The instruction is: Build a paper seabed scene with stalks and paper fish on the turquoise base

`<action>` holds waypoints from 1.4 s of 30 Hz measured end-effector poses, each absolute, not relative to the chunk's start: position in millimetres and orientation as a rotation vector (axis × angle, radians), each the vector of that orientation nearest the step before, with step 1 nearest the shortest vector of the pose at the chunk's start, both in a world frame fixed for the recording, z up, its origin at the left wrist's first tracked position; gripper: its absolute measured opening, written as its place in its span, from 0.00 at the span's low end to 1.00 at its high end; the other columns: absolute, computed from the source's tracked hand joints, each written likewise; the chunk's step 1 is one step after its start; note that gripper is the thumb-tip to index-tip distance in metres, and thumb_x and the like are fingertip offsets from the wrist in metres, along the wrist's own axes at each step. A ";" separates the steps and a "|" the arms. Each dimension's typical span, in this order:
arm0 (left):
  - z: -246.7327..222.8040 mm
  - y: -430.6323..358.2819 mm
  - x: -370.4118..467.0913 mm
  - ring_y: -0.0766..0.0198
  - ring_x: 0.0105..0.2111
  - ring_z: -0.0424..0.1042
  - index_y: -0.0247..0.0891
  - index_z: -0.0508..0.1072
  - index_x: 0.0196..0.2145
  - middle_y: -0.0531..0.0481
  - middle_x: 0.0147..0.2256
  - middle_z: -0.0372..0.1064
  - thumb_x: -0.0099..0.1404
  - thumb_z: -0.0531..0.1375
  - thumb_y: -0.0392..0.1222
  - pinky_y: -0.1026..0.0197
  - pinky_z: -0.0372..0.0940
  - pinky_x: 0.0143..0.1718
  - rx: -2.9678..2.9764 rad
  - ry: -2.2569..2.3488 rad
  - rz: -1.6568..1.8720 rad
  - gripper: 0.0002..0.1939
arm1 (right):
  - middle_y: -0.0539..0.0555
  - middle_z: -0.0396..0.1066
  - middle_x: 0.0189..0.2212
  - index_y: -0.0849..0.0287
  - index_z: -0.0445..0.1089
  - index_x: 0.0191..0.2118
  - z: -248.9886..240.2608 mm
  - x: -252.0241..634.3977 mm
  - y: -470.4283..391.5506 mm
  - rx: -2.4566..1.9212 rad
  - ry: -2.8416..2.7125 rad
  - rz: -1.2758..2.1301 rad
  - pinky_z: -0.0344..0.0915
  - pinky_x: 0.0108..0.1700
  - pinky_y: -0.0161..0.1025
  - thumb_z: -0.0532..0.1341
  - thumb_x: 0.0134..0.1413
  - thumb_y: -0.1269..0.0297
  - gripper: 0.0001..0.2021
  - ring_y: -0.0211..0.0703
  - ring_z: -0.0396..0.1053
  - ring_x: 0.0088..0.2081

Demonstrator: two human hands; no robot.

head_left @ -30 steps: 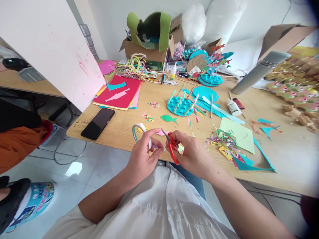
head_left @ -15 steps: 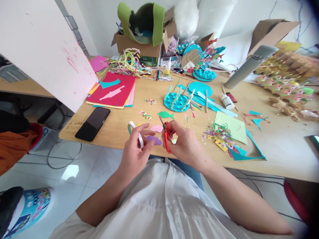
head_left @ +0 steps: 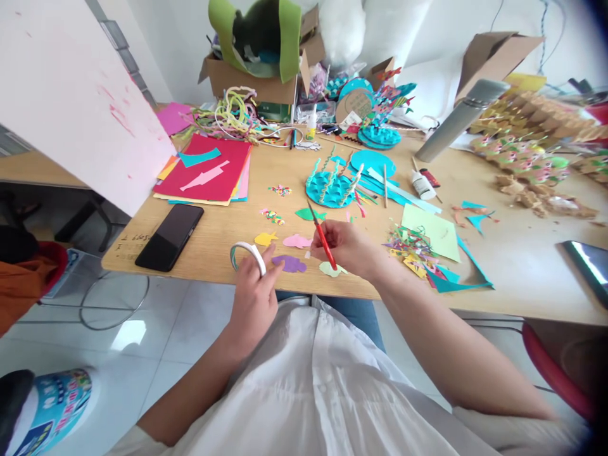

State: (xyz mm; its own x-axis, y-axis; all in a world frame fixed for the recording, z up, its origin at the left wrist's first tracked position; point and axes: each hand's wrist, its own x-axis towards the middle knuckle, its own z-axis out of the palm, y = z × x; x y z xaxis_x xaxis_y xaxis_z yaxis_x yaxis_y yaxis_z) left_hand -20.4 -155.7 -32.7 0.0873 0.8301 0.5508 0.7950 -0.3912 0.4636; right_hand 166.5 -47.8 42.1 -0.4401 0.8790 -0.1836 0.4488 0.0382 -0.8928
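My left hand [head_left: 255,292] is at the table's front edge, its fingers closed on a roll of white tape [head_left: 255,256]. Its fingertips reach the left end of a purple paper fish [head_left: 291,263]; whether they touch it I cannot tell. In my right hand [head_left: 350,246] are red-handled scissors [head_left: 325,242], tips pointing up and away toward a green paper fish [head_left: 310,215]. Between and around the hands lie a yellow fish [head_left: 265,239], a pink fish [head_left: 297,240] and a pale green fish [head_left: 330,270], all cut from paper.
Behind the fish stands a blue disc base with twisted stems [head_left: 330,189]. A phone [head_left: 170,237] and coloured sheets [head_left: 213,168] lie left. Paper scraps [head_left: 412,247], a glue bottle [head_left: 423,185] and a grey cylinder [head_left: 460,120] are right. A cardboard box [head_left: 251,82] stands behind.
My left hand has turned palm down, with the tape roll now at its upper left. My right hand has moved slightly up and right with the scissors, uncovering the pale green fish.
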 end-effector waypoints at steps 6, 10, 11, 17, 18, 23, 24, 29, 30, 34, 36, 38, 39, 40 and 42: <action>-40.5 -169.4 -7.4 0.37 0.67 0.43 0.39 0.73 0.52 0.45 0.60 0.64 0.62 0.52 0.25 0.23 0.45 0.60 2.384 1.918 0.877 0.23 | 0.45 0.62 0.19 0.58 0.61 0.26 20.9 152.0 -47.3 -1.514 -2.123 1.182 0.51 0.24 0.33 0.61 0.41 0.69 0.06 0.34 0.57 0.22; -40.6 -173.2 -2.5 0.35 0.67 0.40 0.41 0.72 0.53 0.48 0.60 0.65 0.66 0.54 0.32 0.22 0.41 0.60 2.389 1.903 0.813 0.19 | 0.45 0.61 0.19 0.57 0.58 0.23 19.1 145.6 -49.0 -1.534 -2.195 1.075 0.49 0.26 0.33 0.59 0.41 0.72 0.07 0.32 0.55 0.23; -40.4 -173.3 -2.0 0.36 0.67 0.41 0.41 0.72 0.52 0.48 0.59 0.65 0.67 0.54 0.34 0.22 0.41 0.59 2.389 1.899 0.804 0.18 | 0.45 0.62 0.20 0.57 0.58 0.23 18.9 144.6 -48.7 -1.534 -2.209 1.065 0.49 0.26 0.33 0.59 0.42 0.72 0.07 0.33 0.55 0.23; -40.2 -172.7 -0.8 0.36 0.66 0.45 0.43 0.72 0.53 0.46 0.57 0.68 0.69 0.54 0.38 0.23 0.38 0.59 2.380 1.912 0.770 0.16 | 0.45 0.62 0.21 0.57 0.59 0.26 16.2 139.0 -41.6 -1.465 -2.340 1.077 0.49 0.26 0.33 0.60 0.44 0.72 0.07 0.33 0.55 0.23; -40.2 -172.6 -0.6 0.37 0.66 0.45 0.43 0.72 0.53 0.46 0.57 0.68 0.69 0.54 0.38 0.23 0.38 0.59 2.378 1.917 0.766 0.16 | 0.46 0.62 0.21 0.57 0.59 0.27 16.7 138.0 -39.8 -1.424 -2.386 1.076 0.49 0.26 0.32 0.59 0.45 0.72 0.06 0.34 0.55 0.23; -41.8 -172.4 -0.4 0.37 0.66 0.47 0.43 0.72 0.54 0.45 0.56 0.69 0.69 0.55 0.39 0.23 0.38 0.59 2.388 1.938 0.780 0.17 | 0.48 0.64 0.24 0.57 0.59 0.27 27.9 132.7 -25.5 -1.219 -2.722 0.958 0.49 0.28 0.33 0.59 0.46 0.72 0.06 0.34 0.57 0.25; -42.4 -172.4 -0.3 0.37 0.65 0.47 0.44 0.72 0.54 0.45 0.56 0.69 0.69 0.55 0.39 0.23 0.38 0.59 2.393 1.943 0.788 0.17 | 0.48 0.64 0.24 0.57 0.59 0.27 31.4 131.3 -21.8 -1.179 -2.786 0.941 0.49 0.28 0.33 0.59 0.46 0.72 0.06 0.34 0.57 0.25; -44.9 -172.8 0.6 0.36 0.65 0.49 0.43 0.73 0.53 0.42 0.56 0.68 0.68 0.56 0.40 0.23 0.41 0.59 2.430 1.965 0.830 0.16 | 0.49 0.65 0.26 0.58 0.60 0.29 43.4 122.3 -5.2 -0.910 -3.051 0.931 0.49 0.28 0.33 0.58 0.45 0.73 0.05 0.35 0.56 0.26; -45.1 -173.0 0.9 0.36 0.65 0.49 0.43 0.73 0.53 0.42 0.56 0.68 0.68 0.56 0.39 0.23 0.41 0.58 2.434 1.972 0.830 0.16 | 0.49 0.65 0.26 0.58 0.60 0.29 43.9 120.4 -2.9 -0.874 -3.091 0.917 0.49 0.28 0.33 0.58 0.45 0.72 0.05 0.35 0.57 0.26; -45.4 -174.4 2.0 0.36 0.64 0.50 0.44 0.74 0.52 0.41 0.57 0.67 0.68 0.57 0.40 0.22 0.41 0.57 2.432 1.998 0.824 0.16 | 0.50 0.66 0.27 0.58 0.61 0.30 40.1 114.5 3.1 -0.765 -3.180 0.903 0.50 0.28 0.34 0.57 0.46 0.71 0.04 0.37 0.59 0.27; -45.7 -175.0 2.4 0.36 0.64 0.50 0.45 0.73 0.53 0.40 0.57 0.66 0.68 0.57 0.40 0.22 0.41 0.57 2.421 2.010 0.815 0.17 | 0.50 0.65 0.27 0.58 0.60 0.30 36.7 112.5 5.3 -0.706 -3.195 0.925 0.50 0.28 0.34 0.58 0.46 0.72 0.04 0.37 0.58 0.27; -46.3 -175.3 2.4 0.36 0.64 0.49 0.45 0.72 0.54 0.40 0.58 0.65 0.68 0.56 0.40 0.22 0.41 0.57 2.405 2.019 0.805 0.18 | 0.49 0.64 0.27 0.58 0.60 0.29 33.8 110.8 7.2 -0.657 -3.204 0.947 0.50 0.28 0.34 0.58 0.46 0.72 0.05 0.36 0.58 0.27; -46.6 -175.5 2.4 0.36 0.64 0.49 0.46 0.72 0.55 0.40 0.59 0.64 0.68 0.56 0.40 0.22 0.41 0.58 2.399 2.021 0.800 0.18 | 0.49 0.63 0.26 0.58 0.60 0.29 32.8 110.0 8.1 -0.642 -3.208 0.957 0.50 0.28 0.34 0.58 0.46 0.71 0.05 0.36 0.57 0.27; -47.0 -175.5 2.3 0.35 0.64 0.49 0.46 0.71 0.56 0.41 0.59 0.64 0.68 0.56 0.40 0.22 0.41 0.58 2.395 2.023 0.797 0.19 | 0.49 0.63 0.26 0.58 0.60 0.29 32.0 109.1 8.8 -0.632 -3.211 0.969 0.50 0.28 0.34 0.59 0.46 0.71 0.05 0.36 0.57 0.27; -47.5 -175.6 2.2 0.35 0.64 0.48 0.46 0.71 0.56 0.41 0.59 0.64 0.68 0.56 0.40 0.23 0.42 0.57 2.394 2.022 0.797 0.19 | 0.48 0.62 0.25 0.58 0.60 0.29 31.5 107.4 9.8 -0.628 -3.222 0.995 0.50 0.28 0.34 0.59 0.46 0.70 0.05 0.36 0.57 0.27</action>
State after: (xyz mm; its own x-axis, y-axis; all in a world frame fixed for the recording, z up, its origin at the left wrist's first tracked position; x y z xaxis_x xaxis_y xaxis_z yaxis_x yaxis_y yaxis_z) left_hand 2.2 -175.6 -47.5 0.0982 0.9015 0.4216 0.9466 -0.2153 0.2400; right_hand 107.4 9.8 31.5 -0.8931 0.2544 -0.3711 0.4193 0.7695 -0.4816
